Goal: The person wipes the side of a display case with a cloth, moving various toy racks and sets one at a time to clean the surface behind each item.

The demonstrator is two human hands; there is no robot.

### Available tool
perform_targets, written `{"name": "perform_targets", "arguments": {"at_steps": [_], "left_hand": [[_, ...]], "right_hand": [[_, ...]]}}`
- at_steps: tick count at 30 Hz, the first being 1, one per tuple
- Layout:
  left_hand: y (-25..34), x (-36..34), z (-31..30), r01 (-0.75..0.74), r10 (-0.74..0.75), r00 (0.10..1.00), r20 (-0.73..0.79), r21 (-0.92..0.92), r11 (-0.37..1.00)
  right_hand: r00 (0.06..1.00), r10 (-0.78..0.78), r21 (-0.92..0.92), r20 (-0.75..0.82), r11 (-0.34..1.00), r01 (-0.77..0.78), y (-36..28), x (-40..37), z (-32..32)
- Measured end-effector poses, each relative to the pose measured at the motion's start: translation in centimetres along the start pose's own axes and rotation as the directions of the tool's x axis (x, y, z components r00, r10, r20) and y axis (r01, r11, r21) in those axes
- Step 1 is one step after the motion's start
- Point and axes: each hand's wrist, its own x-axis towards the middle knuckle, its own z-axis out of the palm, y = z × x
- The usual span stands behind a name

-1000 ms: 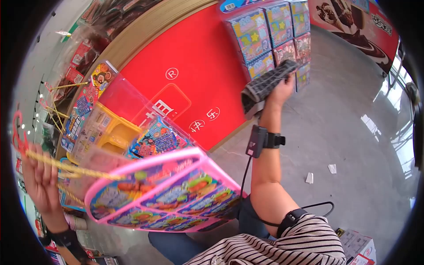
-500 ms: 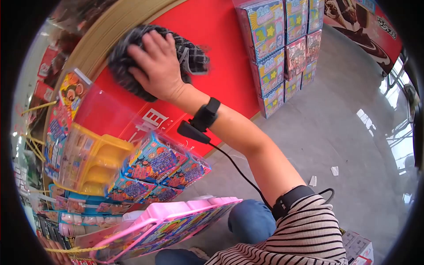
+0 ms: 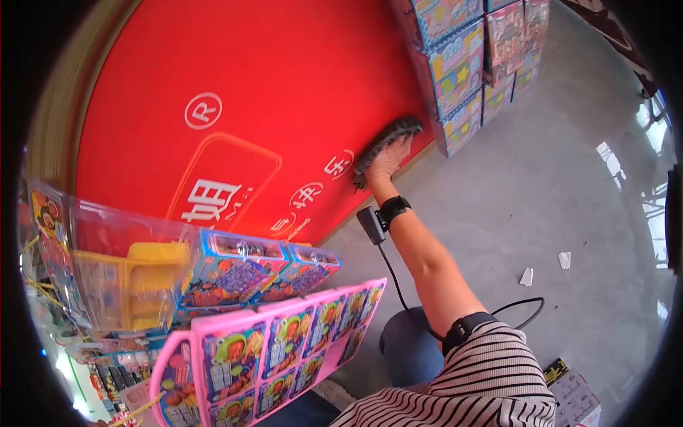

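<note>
My right hand [image 3: 390,159] is shut on a dark checked cloth [image 3: 386,135], which is bunched under the fingers. It presses the cloth against the red panel [image 3: 306,78], close to the panel's lower edge and beside the stacked toy boxes [image 3: 455,78]. White characters and a ® mark are printed on that panel. A black strap with a small device [image 3: 380,218] sits around my right wrist, and a cable runs from it towards the upper arm. My left hand is out of view.
A pink-framed case of colourful packs [image 3: 284,341] stands in front of my legs. Behind it are blue patterned boxes [image 3: 235,270] and a clear package with a yellow tray [image 3: 153,277]. Paper scraps [image 3: 526,276] lie on the grey floor [image 3: 498,213]. A carton [image 3: 573,398] is at lower right.
My right hand has swept the cloth from the panel's upper left down to its lower right edge. The view has shifted, showing more of the panel and pink case. My left hand has left view.
</note>
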Motion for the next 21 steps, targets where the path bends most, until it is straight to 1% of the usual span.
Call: {"name": "perform_targets", "arguments": {"at_steps": [1,2,3,4,5,6,7,8,9,10,11,12,13,14,15,16,17,18,20,21], "left_hand": [[0.2,-0.1,-0.4,0.008,-0.007,0.998,0.055,-0.003,1.000],[0.2,-0.5,-0.6,-0.001,0.001,1.000,0.024,-0.028,1.000],[0.3,-0.7,-0.9,-0.017,0.017,1.000,0.009,-0.042,0.999],[0.3,-0.9,-1.1,-0.036,0.036,0.999,-0.004,-0.058,0.998],[0.3,-1.0,-1.4,-0.058,0.057,0.998,-0.013,-0.073,0.996],[0.4,-0.9,-2.3,-0.065,0.065,0.998,-0.001,-0.022,0.998],[0.5,-1.1,-2.2,-0.068,0.069,0.997,0.024,-0.023,0.997],[0.5,-1.2,-2.0,-0.068,0.069,0.996,0.048,-0.019,0.997],[0.6,-1.3,-2.1,-0.068,0.069,0.995,0.071,-0.014,0.998],[0.7,-1.2,-2.5,-0.058,0.059,0.993,0.107,-0.016,0.998],[0.6,-1.5,-2.1,-0.067,0.067,0.998,0.005,0.031,0.997],[0.5,-1.8,-1.1,-0.071,0.078,0.993,-0.091,0.075,0.995],[0.3,-1.9,-0.3,-0.070,0.090,0.979,-0.180,0.117,0.991],[-0.1,-2.0,0.0,-0.070,0.104,0.957,-0.270,0.132,0.989],[-0.3,-1.7,-0.7,-0.055,0.072,0.984,-0.162,0.109,0.993],[-0.5,-1.3,-2.3,-0.036,0.040,0.998,-0.050,0.088,0.995],[-0.4,-1.1,-2.4,-0.013,0.009,0.998,0.059,0.071,0.997],[-0.6,-1.2,-2.4,0.005,-0.006,1.000,0.023,0.029,1.000],[-1.0,-1.4,-1.9,0.018,-0.016,0.999,-0.037,0.057,0.998],[-1.0,-1.5,-1.9,0.022,-0.017,0.998,-0.068,0.072,0.997]], "right_hand": [[0.958,0.284,0.270,-0.038,0.926,-0.264,1.8,-1.1,0.4],[0.912,0.410,0.392,-0.018,0.842,-0.371,1.9,-1.6,0.9],[0.849,0.529,0.510,0.002,0.730,-0.456,1.9,-2.1,1.3],[0.858,0.514,0.501,0.000,0.742,-0.445,1.8,-2.6,1.9],[0.859,0.505,0.634,0.086,0.637,-0.438,-1.0,-3.0,1.8],[0.854,0.491,0.745,0.173,0.502,-0.439,-4.1,-3.2,1.6],[0.842,0.474,0.822,0.257,0.351,-0.448,-7.3,-3.4,1.4],[0.802,0.535,0.813,0.268,0.321,-0.485,-13.4,-3.2,0.4],[0.994,0.040,0.502,0.102,0.860,-0.086,-13.5,-3.8,0.7],[0.845,-0.492,0.041,0.209,0.868,0.495,-13.6,-4.3,0.9],[0.705,-0.665,0.159,0.246,0.745,0.648,-15.6,-3.9,0.6],[0.520,-0.800,0.242,0.300,0.591,0.770,-17.5,-3.4,0.4],[0.346,-0.904,0.253,0.252,0.407,0.878,-18.7,-3.2,0.8],[0.265,-0.935,0.261,0.236,0.324,0.909,-19.6,-3.7,0.8],[0.204,-0.938,0.300,0.281,0.288,0.910,-20.2,-3.9,0.1],[0.128,-0.948,0.324,0.291,0.224,0.919,-20.0,-4.0,-0.2],[0.050,-0.953,0.355,0.300,0.160,0.921,-19.7,-4.0,-0.5],[-0.045,-0.941,0.384,0.335,0.092,0.919,-18.8,-4.0,-0.8],[-0.225,-0.890,0.457,0.396,-0.022,0.889,-15.4,-4.9,-1.2],[-0.321,-0.839,0.532,0.438,-0.046,0.845,-13.0,-5.1,-1.3]]}}
